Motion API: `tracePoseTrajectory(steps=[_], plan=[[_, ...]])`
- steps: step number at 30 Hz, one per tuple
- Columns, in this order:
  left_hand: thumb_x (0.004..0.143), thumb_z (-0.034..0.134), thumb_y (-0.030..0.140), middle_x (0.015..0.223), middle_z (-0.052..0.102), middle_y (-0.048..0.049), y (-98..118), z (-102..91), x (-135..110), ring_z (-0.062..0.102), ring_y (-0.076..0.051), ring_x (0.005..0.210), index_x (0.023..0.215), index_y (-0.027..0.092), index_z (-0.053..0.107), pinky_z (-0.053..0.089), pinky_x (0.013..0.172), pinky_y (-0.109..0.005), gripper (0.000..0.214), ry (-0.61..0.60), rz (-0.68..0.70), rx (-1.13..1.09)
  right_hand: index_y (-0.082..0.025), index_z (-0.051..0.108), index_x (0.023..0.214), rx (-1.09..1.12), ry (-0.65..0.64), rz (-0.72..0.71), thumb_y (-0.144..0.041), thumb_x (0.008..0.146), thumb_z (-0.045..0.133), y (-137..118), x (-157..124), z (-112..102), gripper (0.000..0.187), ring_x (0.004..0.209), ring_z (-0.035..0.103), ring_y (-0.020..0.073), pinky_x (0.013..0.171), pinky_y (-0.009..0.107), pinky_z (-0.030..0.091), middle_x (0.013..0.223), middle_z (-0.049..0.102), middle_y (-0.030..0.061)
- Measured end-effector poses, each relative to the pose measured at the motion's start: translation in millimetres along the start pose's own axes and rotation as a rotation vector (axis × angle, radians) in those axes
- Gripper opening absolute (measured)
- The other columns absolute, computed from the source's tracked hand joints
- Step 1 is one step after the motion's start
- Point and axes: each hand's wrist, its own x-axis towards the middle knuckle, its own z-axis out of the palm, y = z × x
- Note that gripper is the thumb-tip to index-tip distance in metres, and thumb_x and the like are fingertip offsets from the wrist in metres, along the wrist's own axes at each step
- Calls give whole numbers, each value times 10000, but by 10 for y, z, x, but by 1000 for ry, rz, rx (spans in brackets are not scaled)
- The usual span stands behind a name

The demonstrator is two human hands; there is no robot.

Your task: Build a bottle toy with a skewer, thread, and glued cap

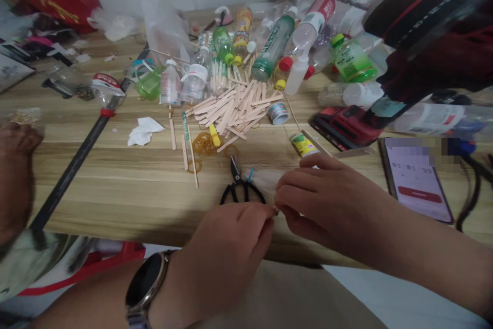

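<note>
Working from afar, I see bottles (274,45), contents unclear, crowding the tabletop (119,180) behind loose sticks (231,108), a drill (408,72) blocking the right, and scissors (238,178) just beyond my left hand (227,252), whose fingers, like my right hand's (327,195), curl inward, grasping what I cannot tell.

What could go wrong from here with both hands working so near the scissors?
1. The scissors lie just beyond the left hand, handles towards it, so a careless move might knock them.
2. The fingertips of the left hand and right hand nearly meet; anything tiny pinched there, too small to make out, could slip.
3. The phone lies near the right forearm, which might nudge it.
</note>
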Motion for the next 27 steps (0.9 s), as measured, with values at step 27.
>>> tracePoseTrajectory(steps=[27], plan=[[962, 297, 47, 711, 747, -87, 19, 211, -143, 677, -214, 544, 1099, 49, 569, 502, 429, -323, 305, 362, 503, 522, -207, 567, 544, 133, -401, 88, 22, 734, 698, -72, 346, -197, 324, 396, 301, 67, 456, 273, 240, 458, 434, -94]])
